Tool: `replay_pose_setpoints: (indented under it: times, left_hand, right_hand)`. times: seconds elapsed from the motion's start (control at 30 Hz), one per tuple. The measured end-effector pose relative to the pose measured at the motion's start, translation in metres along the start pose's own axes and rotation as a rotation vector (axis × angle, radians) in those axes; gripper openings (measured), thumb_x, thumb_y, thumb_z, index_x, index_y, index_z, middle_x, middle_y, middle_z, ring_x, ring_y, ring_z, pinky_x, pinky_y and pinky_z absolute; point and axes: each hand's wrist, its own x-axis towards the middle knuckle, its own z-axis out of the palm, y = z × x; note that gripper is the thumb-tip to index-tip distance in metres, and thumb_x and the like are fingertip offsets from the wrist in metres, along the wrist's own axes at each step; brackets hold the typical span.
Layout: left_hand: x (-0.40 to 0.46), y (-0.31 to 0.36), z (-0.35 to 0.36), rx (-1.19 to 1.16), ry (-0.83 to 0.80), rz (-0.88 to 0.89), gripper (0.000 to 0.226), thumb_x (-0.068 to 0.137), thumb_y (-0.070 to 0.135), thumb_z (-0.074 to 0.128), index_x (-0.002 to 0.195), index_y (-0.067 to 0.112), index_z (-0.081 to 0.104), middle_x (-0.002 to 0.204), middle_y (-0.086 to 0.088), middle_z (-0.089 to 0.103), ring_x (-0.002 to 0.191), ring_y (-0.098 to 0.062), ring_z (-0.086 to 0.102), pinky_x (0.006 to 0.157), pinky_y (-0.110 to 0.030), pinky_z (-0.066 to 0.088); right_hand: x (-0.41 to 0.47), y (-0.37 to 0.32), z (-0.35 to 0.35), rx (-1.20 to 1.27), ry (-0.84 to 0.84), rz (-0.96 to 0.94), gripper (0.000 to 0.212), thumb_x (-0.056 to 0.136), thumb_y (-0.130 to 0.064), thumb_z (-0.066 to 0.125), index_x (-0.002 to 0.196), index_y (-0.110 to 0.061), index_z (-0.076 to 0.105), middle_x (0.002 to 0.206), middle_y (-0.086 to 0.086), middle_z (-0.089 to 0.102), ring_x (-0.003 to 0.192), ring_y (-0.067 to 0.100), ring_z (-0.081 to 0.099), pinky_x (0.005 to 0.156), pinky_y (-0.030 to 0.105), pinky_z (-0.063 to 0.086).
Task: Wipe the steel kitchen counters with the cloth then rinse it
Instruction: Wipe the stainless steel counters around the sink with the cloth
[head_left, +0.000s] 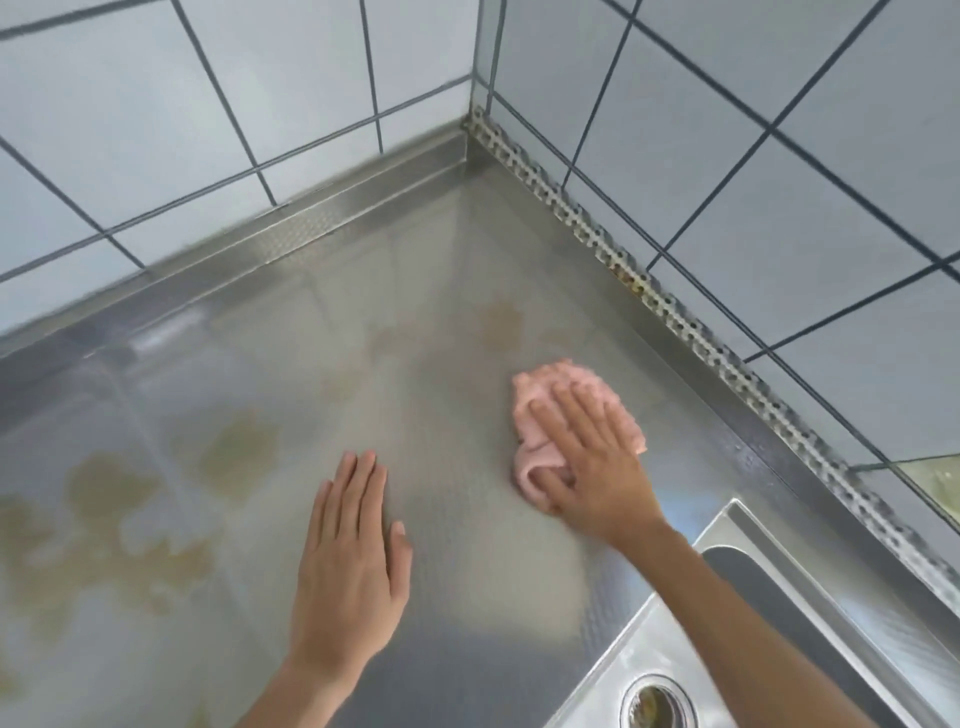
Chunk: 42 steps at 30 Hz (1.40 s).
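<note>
A crumpled pink cloth (550, 395) lies on the steel counter (415, 364) near the corner of the tiled walls. My right hand (592, 457) presses flat on top of the cloth, fingers straight and spread, thumb along its near edge. My left hand (353, 551) rests flat on the bare counter to the left of the cloth, fingers straight and together. Yellowish-brown stains (119, 499) mark the counter on the left and near the middle.
A steel sink (737, 525) with a round drain (657, 701) sits at the lower right, beside my right forearm. White tiled walls (779, 234) meet in a corner behind the counter, with a raised steel rim and a perforated strip (613, 249) along the right wall.
</note>
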Motion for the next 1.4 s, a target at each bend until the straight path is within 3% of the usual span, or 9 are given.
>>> replay_pose_setpoints:
  times: [0.23, 0.43, 0.6, 0.8, 0.97, 1.07, 1.2, 1.3, 1.4]
  left_hand:
    - [0.001, 0.0, 0.002, -0.03, 0.003, -0.01, 0.06, 0.102, 0.026, 0.04, 0.151, -0.006, 0.048, 0.167, -0.015, 0.039, 0.158, -0.032, 0.032, 0.126, -0.053, 0.03]
    - [0.003, 0.002, -0.001, -0.023, -0.01, -0.001, 0.061, 0.101, 0.027, 0.04, 0.15, -0.006, 0.05, 0.165, -0.016, 0.042, 0.156, -0.034, 0.036, 0.125, -0.054, 0.031]
    - [0.002, -0.001, -0.001, -0.028, -0.014, -0.004, 0.06, 0.102, 0.027, 0.04, 0.151, -0.006, 0.049, 0.166, -0.016, 0.039, 0.158, -0.033, 0.033, 0.126, -0.054, 0.03]
    - [0.005, 0.008, -0.002, -0.049, -0.036, 0.006, 0.06, 0.103, 0.028, 0.041, 0.153, -0.004, 0.048, 0.169, -0.013, 0.036, 0.16, -0.03, 0.03, 0.127, -0.051, 0.028]
    - [0.001, 0.002, -0.001, -0.034, -0.025, -0.028, 0.06, 0.102, 0.027, 0.042, 0.153, -0.003, 0.048, 0.169, -0.013, 0.037, 0.16, -0.03, 0.029, 0.127, -0.05, 0.028]
    - [0.002, 0.0, -0.005, -0.053, -0.028, -0.015, 0.06, 0.104, 0.028, 0.04, 0.155, -0.001, 0.046, 0.17, -0.011, 0.034, 0.162, -0.027, 0.025, 0.128, -0.049, 0.026]
    - [0.002, 0.001, -0.003, -0.038, -0.037, -0.026, 0.058, 0.105, 0.028, 0.041, 0.156, 0.0, 0.045, 0.17, -0.01, 0.034, 0.162, -0.025, 0.023, 0.131, -0.047, 0.022]
    - [0.0, 0.001, -0.003, -0.037, -0.025, -0.027, 0.058, 0.104, 0.026, 0.043, 0.155, -0.001, 0.046, 0.168, -0.013, 0.038, 0.162, -0.026, 0.023, 0.132, -0.047, 0.021]
    - [-0.001, 0.0, -0.001, -0.054, -0.01, -0.019, 0.058, 0.104, 0.026, 0.043, 0.156, 0.0, 0.044, 0.169, -0.012, 0.037, 0.163, -0.026, 0.021, 0.131, -0.048, 0.022]
  right_hand:
    - [0.169, -0.003, -0.008, -0.058, 0.0, 0.396, 0.072, 0.102, -0.063, 0.018, 0.165, -0.032, 0.001, 0.174, 0.008, -0.003, 0.157, 0.032, -0.017, 0.127, 0.063, 0.004]
    - [0.177, -0.111, 0.024, -0.072, -0.028, -0.025, 0.072, 0.102, -0.065, 0.023, 0.165, -0.033, 0.009, 0.174, 0.005, 0.003, 0.159, 0.035, -0.009, 0.126, 0.063, 0.0]
    - [0.085, -0.056, 0.019, -0.029, -0.119, -0.332, 0.072, 0.097, -0.057, 0.046, 0.163, -0.032, 0.029, 0.173, 0.001, 0.017, 0.162, 0.024, 0.002, 0.129, 0.053, -0.004]
    - [0.118, 0.037, -0.026, -0.046, -0.039, 0.077, 0.075, 0.095, -0.06, 0.031, 0.163, -0.032, 0.023, 0.174, 0.003, 0.015, 0.162, 0.024, 0.001, 0.129, 0.051, -0.005]
    - [0.242, -0.039, -0.008, -0.001, 0.024, 0.395, 0.067, 0.104, -0.06, 0.023, 0.165, -0.033, 0.011, 0.175, 0.005, 0.001, 0.16, 0.032, -0.009, 0.126, 0.062, -0.008]
    - [0.274, -0.108, 0.006, -0.068, -0.041, 0.218, 0.07, 0.105, -0.062, 0.021, 0.166, -0.033, 0.004, 0.175, 0.003, -0.005, 0.16, 0.033, -0.012, 0.126, 0.061, -0.01]
    - [0.216, -0.149, 0.029, -0.032, -0.122, -0.255, 0.07, 0.101, -0.058, 0.041, 0.164, -0.033, 0.024, 0.174, 0.002, 0.012, 0.161, 0.028, -0.002, 0.126, 0.055, -0.011]
    - [0.15, -0.097, 0.021, -0.02, -0.159, -0.567, 0.07, 0.1, -0.051, 0.056, 0.161, -0.027, 0.033, 0.172, 0.005, 0.022, 0.161, 0.027, 0.008, 0.129, 0.054, -0.002]
    - [0.111, -0.015, -0.007, -0.088, -0.188, -0.517, 0.068, 0.1, -0.056, 0.045, 0.162, -0.032, 0.029, 0.172, 0.003, 0.021, 0.161, 0.026, 0.012, 0.127, 0.061, 0.012]
